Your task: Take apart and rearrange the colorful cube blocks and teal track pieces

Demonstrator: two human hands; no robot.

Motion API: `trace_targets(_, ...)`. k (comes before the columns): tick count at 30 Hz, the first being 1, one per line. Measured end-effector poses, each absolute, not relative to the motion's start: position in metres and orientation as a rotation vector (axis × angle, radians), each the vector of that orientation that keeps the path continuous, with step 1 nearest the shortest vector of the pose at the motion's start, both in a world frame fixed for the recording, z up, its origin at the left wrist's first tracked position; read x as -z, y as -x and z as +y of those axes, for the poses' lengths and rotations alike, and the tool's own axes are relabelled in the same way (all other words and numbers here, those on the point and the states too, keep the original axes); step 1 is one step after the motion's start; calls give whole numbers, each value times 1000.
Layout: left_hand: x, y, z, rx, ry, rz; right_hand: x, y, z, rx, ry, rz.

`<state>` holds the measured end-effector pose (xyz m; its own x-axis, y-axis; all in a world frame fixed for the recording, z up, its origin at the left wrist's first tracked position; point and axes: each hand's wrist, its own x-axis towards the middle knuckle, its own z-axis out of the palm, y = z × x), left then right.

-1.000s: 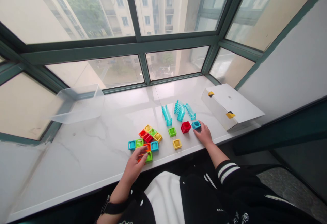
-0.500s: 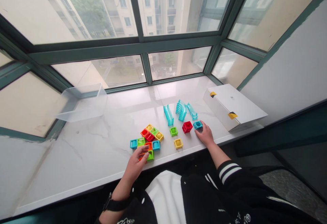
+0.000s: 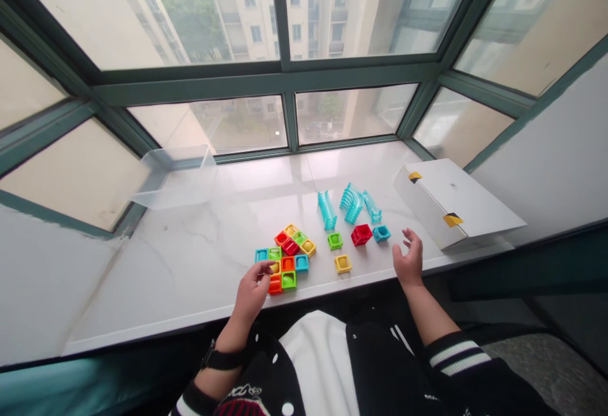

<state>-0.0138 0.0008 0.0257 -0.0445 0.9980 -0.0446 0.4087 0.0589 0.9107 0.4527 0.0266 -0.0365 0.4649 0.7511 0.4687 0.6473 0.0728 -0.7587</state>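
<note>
Right hand (image 3: 408, 260) gaped empty, blue block (image 3: 380, 233) at ten o'clock | left hand (image 3: 251, 289), grip unclear | blocks (image 3: 288, 263) clustered, seemingly handy

track pieces (image 3: 351, 203): turquoise | tall block (image 3: 361, 235): red | right cuff (image 3: 456, 352): black, white-striped

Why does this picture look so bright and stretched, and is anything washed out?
Head view: daylight seems to come through the window, leaving a pale sheen on the white counter; head view: wide-angle distortion likely makes the outer window frame bars slant; head view: the colored blocks look fairly clear, while the buildings outside appear hazy.
</note>
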Motion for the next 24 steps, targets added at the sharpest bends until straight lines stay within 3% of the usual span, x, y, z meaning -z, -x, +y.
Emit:
trace_targets(10,-32,11,-3,-966,-1440,1562,-54,-368,32,-178,1352,-1515)
trace_targets(18,-34,13,-5,-916,-1479,1552,-41,-296,31,-629,1060,-2061)
trace_targets(24,-25,12,-6,-904,-1587,1526,-17,-271,30,-671,1114,-2280)
